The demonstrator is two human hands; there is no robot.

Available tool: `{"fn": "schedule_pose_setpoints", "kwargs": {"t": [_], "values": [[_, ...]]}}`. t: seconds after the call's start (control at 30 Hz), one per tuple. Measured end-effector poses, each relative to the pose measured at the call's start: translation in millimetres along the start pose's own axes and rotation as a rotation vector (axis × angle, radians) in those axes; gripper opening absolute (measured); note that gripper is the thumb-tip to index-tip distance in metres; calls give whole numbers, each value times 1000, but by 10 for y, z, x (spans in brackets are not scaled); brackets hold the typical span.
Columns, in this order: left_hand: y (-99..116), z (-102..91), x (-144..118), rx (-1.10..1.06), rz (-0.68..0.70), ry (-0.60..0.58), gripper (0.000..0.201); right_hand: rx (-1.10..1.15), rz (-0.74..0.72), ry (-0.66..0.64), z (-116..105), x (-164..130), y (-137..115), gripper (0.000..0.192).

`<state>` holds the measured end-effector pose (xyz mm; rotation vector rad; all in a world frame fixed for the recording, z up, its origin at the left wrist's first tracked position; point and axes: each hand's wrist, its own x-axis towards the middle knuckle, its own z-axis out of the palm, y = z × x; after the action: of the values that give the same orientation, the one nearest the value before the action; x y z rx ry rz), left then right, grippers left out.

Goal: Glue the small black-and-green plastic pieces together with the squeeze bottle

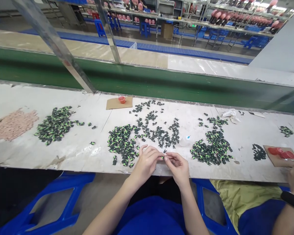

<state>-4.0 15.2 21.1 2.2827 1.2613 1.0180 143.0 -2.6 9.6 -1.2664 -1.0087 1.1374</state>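
Fingertips of both hands meet on one small green-and-black piece at the near edge of the surface.

Your left hand (147, 161) and right hand (178, 166) pinch the piece (163, 157) between them, each grip closed on one end, so its long axis seems to run left to right; which end leads is too small to tell. You look mid-assembly. Next needs a steady pinch, then a fresh piece from the pile (121, 142) just beyond your left hand.
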Motion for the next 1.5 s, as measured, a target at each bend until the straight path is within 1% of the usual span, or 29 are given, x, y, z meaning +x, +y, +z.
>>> {"fn": "schedule_pose_setpoints", "kwargs": {"t": [0.17, 0.27, 0.37, 0.57, 0.7, 0.77, 0.83, 0.9, 0.97, 1.03, 1.07, 1.1, 1.13, 1.17, 1.23, 1.27, 1.3, 1.33, 1.4, 1.5], "values": [[-11, -43, -3, -45, -47, -120, 25, 34, 33, -50, -70, 0, 37, 28], [-5, -84, 16, -70, -66, -160, 23, 24, 9, -97, -114, -6, 46, 33], [-2, -112, 30, -75, -59, -185, 22, 0, -13, -129, -141, -2, 46, 34], [-5, -105, 24, -72, 41, -165, 22, -9, -15, -114, -121, 4, 21, 26], [26, -97, 14, 4, 90, -132, 24, -58, -35, -107, -102, 0, -12, 23], [49, -89, 11, 49, 108, -135, 25, -111, -51, -111, -108, -3, -39, 20], [77, -69, 10, 67, 130, -164, 25, -198, -99, -134, -133, -12, -74, 16], [114, -34, 17, 55, 143, -227, 23, -327, -178, -183, -187, -32, -117, 15], [156, 2, 33, 10, 136, -317, 20, -470, -243, -242, -283, -55, -166, 20], [185, 17, 55, -49, 112, -405, 21, -587, -258, -265, -426, -66, -212, 22], [184, 10, 65, -70, 92, -427, 25, -636, -264, -260, -514, -61, -234, 22], [167, -7, 71, -77, 62, -424, 30, -689, -277, -221, -609, -47, -255, 21], [132, -33, 74, -63, 18, -394, 34, -742, -304, -154, -707, -23, -276, 18], [78, -67, 73, -31, -36, -340, 36, -796, -338, -66, -801, 8, -296, 18], [-79, -146, 63, 72, -158, -182, 32, -899, -409, 163, -954, 87, -331, 21], [-173, -186, 58, 129, -206, -104, 29, -960, -437, 245, -1003, 130, -342, 25], [-269, -223, 56, 182, -242, -42, 27, -1027, -472, 298, -1029, 173, -347, 30], [-362, -255, 59, 228, -261, -1, 27, -1084, -511, 329, -1030, 215, -343, 35], [-519, -298, 80, 287, -259, 21, 29, -1163, -583, 339, -972, 293, -307, 45], [-657, -314, 144, 311, -208, -45, 28, -1187, -624, 323, -801, 401, -209, 52]]}}
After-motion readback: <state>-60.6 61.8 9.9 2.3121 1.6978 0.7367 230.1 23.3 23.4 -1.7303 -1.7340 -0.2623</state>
